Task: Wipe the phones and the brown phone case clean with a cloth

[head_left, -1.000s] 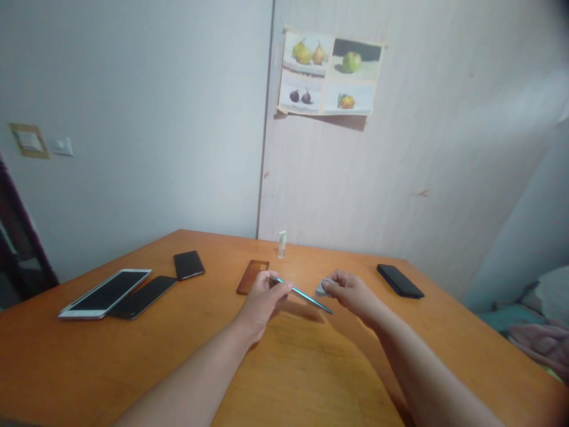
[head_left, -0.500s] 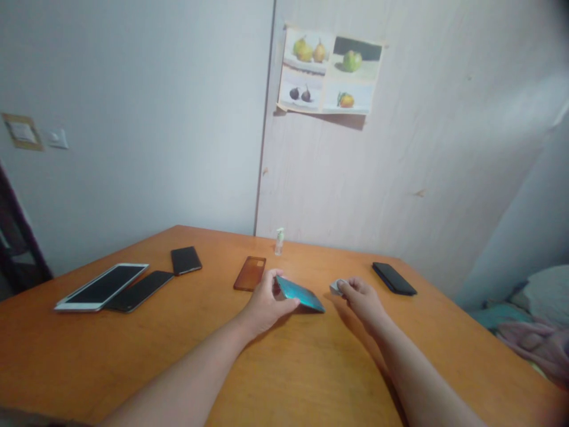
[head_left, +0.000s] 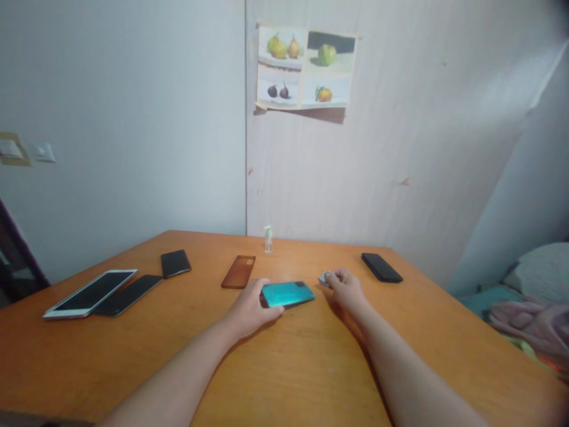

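Head: teal phone (head_left: 288, 294), any lettering unreadable.

Forearms (head_left: 189, 359) extended; left hand (head_left: 249, 309) clasping, right hand (head_left: 349, 290) pinching.

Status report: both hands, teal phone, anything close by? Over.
Left hand grips teal phone by one end, back facing up. Right hand pinches small pale item, apart from phone. Brown case just beyond left hand.

My bare hands (head_left: 249, 311) (head_left: 349, 290): two. Glossy teal phone (head_left: 287, 294): one. Small whitish pad (head_left: 323, 277): one. Translucent brown case (head_left: 239, 273): one. White-framed tablet (head_left: 94, 293): one. Flat black oblong items (head_left: 128, 295) (head_left: 175, 263) (head_left: 381, 267): three. Clear pump bottle (head_left: 268, 242): one. Fruit pictures (head_left: 326, 54): four.
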A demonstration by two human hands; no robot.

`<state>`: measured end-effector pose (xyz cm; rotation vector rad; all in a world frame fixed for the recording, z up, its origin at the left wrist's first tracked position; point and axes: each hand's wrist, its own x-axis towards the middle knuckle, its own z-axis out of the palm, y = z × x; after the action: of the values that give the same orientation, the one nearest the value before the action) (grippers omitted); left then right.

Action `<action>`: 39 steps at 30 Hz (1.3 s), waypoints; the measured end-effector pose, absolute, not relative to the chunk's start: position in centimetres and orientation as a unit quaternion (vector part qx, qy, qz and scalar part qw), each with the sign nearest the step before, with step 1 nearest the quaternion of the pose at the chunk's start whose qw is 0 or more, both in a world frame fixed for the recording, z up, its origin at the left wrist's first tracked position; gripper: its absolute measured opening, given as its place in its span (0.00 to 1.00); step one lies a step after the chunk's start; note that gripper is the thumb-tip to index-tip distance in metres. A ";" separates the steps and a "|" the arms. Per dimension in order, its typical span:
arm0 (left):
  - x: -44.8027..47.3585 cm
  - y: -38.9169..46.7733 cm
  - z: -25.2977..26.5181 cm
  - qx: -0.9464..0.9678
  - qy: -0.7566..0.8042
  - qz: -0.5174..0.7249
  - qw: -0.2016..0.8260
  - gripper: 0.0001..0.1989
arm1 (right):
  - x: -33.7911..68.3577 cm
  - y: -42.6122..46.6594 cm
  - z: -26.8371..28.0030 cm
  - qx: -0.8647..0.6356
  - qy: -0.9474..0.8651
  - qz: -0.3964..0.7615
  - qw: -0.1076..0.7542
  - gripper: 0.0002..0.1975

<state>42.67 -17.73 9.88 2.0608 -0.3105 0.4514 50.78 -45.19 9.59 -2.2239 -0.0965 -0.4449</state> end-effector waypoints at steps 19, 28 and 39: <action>42.5 -18.6 10.0 0.933 -0.181 0.158 0.268 0.25 | 47.1 -41.8 11.2 -0.964 -0.160 -0.097 0.187 0.08; 42.2 -18.8 10.3 0.936 -0.182 0.162 0.254 0.24 | 46.6 -40.8 11.0 -0.940 -0.239 -0.079 0.231 0.12; 42.0 -18.6 10.0 0.935 -0.198 0.160 0.249 0.29 | 47.8 -41.8 10.3 -0.951 -0.205 -0.107 0.208 0.10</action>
<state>42.02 -18.60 9.96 2.5462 -0.5381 0.4347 47.76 -41.81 10.34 -2.6461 -0.5693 -0.2976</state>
